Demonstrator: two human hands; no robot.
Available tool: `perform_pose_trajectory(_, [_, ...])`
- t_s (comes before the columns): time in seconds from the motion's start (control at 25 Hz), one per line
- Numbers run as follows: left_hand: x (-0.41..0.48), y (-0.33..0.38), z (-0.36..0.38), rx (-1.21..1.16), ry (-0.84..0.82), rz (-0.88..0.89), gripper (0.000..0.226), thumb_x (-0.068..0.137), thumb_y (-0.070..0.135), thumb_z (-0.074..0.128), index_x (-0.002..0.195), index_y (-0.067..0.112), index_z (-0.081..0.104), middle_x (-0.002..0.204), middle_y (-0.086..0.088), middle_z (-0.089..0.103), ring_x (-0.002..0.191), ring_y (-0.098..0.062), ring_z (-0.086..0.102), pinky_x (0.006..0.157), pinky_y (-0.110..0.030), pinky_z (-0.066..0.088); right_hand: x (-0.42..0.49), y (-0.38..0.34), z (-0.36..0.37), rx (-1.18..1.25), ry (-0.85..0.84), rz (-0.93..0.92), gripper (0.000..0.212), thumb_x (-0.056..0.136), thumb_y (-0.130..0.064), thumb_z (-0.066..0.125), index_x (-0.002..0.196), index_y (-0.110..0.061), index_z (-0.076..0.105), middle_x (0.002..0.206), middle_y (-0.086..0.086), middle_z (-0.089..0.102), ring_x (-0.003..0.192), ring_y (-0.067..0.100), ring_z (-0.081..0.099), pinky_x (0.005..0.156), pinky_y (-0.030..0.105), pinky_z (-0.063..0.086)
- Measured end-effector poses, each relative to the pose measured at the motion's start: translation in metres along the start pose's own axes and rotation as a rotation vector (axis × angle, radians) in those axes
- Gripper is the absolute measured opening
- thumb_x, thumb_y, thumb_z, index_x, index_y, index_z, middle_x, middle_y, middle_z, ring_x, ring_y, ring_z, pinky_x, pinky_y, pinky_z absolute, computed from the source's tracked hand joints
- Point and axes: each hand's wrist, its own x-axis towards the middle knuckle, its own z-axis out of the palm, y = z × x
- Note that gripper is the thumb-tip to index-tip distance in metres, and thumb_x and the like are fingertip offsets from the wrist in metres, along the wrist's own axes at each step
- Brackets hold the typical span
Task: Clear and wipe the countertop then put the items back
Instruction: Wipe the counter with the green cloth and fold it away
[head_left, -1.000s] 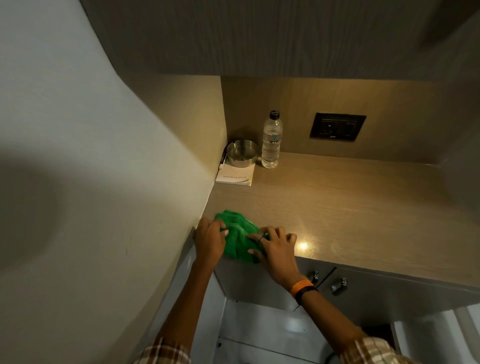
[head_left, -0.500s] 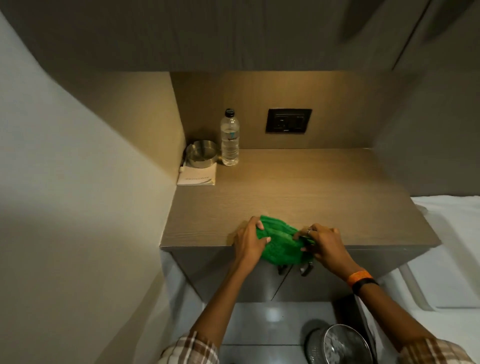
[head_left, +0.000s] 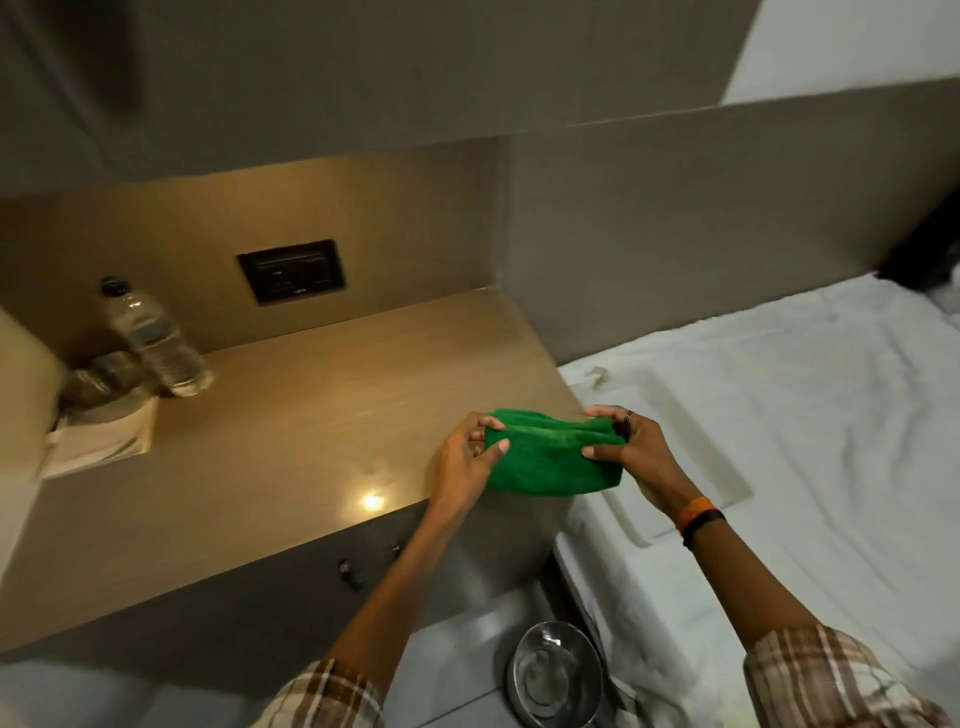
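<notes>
A folded green cloth (head_left: 550, 457) is held between both hands over the right front corner of the wooden countertop (head_left: 291, 431). My left hand (head_left: 465, 462) grips its left end, my right hand (head_left: 631, 452) grips its right end. At the countertop's back left stand a clear water bottle (head_left: 153, 340), a metal ashtray (head_left: 98, 379) and a white notepad (head_left: 101, 441) under the ashtray.
A black socket panel (head_left: 291, 270) sits on the back wall. A bed with white sheets (head_left: 779, 415) lies to the right of the counter. A metal bin (head_left: 556, 673) stands on the floor below. Drawer knobs (head_left: 345, 566) stick out under the counter's front edge.
The cloth has travelled along the front edge from the left corner to the right corner, both hands on it. It now looks lifted and folded lengthwise. My view has swung right.
</notes>
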Motion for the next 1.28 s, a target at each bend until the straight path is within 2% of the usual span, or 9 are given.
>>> perform_pose_trajectory(0.16, [0.029,0.024,0.117,-0.028,-0.034,-0.007,0.015,0.085,0.010,0.074,0.096,0.020,0.071,0.072,0.008,0.059,0.072,-0.014,0.052,0.067,-0.033,0.042,0.020,0.023,-0.102,0.139,0.181,0.045,0.060,0.071,0.020,0.073,0.113,-0.024,0.073,0.108,0.008,0.074,0.097,0.022,0.072,0.080,0.027,0.062])
perform_pose_trajectory(0.28, [0.048,0.031,0.199,0.026,-0.167,-0.069,0.028,0.083,0.010,0.075,0.097,0.034,0.071,0.084,-0.009,0.072,0.076,-0.031,0.067,0.077,-0.050,0.060,0.036,0.043,-0.163,0.108,0.266,0.082,0.064,0.071,0.022,0.070,0.118,-0.022,0.070,0.109,0.008,0.073,0.100,0.024,0.071,0.079,0.027,0.062])
perform_pose_trajectory(0.36, [0.057,0.020,0.239,0.080,-0.197,-0.120,0.035,0.081,0.007,0.075,0.100,0.036,0.070,0.091,-0.010,0.075,0.084,-0.033,0.071,0.082,-0.052,0.060,0.049,0.060,-0.186,0.030,0.270,0.108,0.065,0.072,0.023,0.066,0.124,-0.016,0.067,0.115,0.012,0.071,0.109,0.029,0.068,0.089,0.036,0.061])
perform_pose_trajectory(0.52, [0.083,-0.042,0.306,0.167,-0.191,-0.200,0.034,0.080,0.000,0.073,0.111,0.014,0.071,0.114,-0.012,0.072,0.101,-0.033,0.069,0.092,-0.048,0.057,0.090,0.128,-0.214,-0.174,0.261,0.162,0.063,0.072,0.022,0.060,0.125,-0.012,0.066,0.120,0.009,0.070,0.113,0.021,0.064,0.105,0.041,0.052])
perform_pose_trajectory(0.68, [0.097,-0.124,0.354,0.271,-0.222,-0.283,0.034,0.081,0.000,0.073,0.112,0.014,0.069,0.121,-0.008,0.067,0.103,-0.028,0.067,0.087,-0.029,0.056,0.129,0.216,-0.223,-0.340,0.220,0.177,0.061,0.074,0.025,0.049,0.119,-0.010,0.069,0.129,0.006,0.067,0.126,0.022,0.058,0.111,0.029,0.043])
perform_pose_trajectory(0.84, [0.102,-0.196,0.392,0.445,-0.273,-0.250,0.035,0.084,-0.003,0.069,0.116,0.011,0.064,0.130,-0.012,0.055,0.116,-0.028,0.059,0.092,-0.018,0.045,0.153,0.298,-0.230,-0.649,0.123,0.162,0.061,0.076,0.022,0.044,0.118,-0.013,0.072,0.135,0.012,0.060,0.133,0.031,0.048,0.112,0.033,0.038])
perform_pose_trajectory(1.0, [0.096,-0.217,0.418,0.834,-0.406,-0.124,0.040,0.094,0.004,0.057,0.133,0.006,0.049,0.159,-0.018,0.016,0.140,-0.038,0.032,0.112,-0.041,0.042,0.152,0.343,-0.226,-1.248,-0.094,0.251,0.049,0.096,-0.016,0.053,0.144,-0.021,0.050,0.161,0.013,0.026,0.150,0.034,0.020,0.119,0.054,0.024])
perform_pose_trajectory(1.12, [0.092,-0.208,0.413,1.050,-0.440,0.017,0.061,0.096,0.027,0.058,0.147,0.008,0.033,0.164,-0.018,0.010,0.151,-0.038,0.009,0.124,-0.050,0.020,0.139,0.339,-0.219,-1.335,-0.059,0.192,0.066,0.099,-0.053,0.045,0.155,-0.020,0.029,0.167,0.016,0.006,0.156,0.035,0.004,0.124,0.059,0.004])
perform_pose_trajectory(1.28, [0.097,-0.141,0.374,1.105,-0.326,0.242,0.073,0.097,0.054,0.040,0.156,0.016,0.019,0.167,-0.013,0.009,0.155,-0.032,0.002,0.127,-0.050,0.003,0.120,0.263,-0.209,-1.384,0.093,0.008,0.086,0.091,-0.074,0.035,0.158,-0.021,0.022,0.169,0.014,0.002,0.157,0.033,-0.003,0.126,0.057,-0.002])
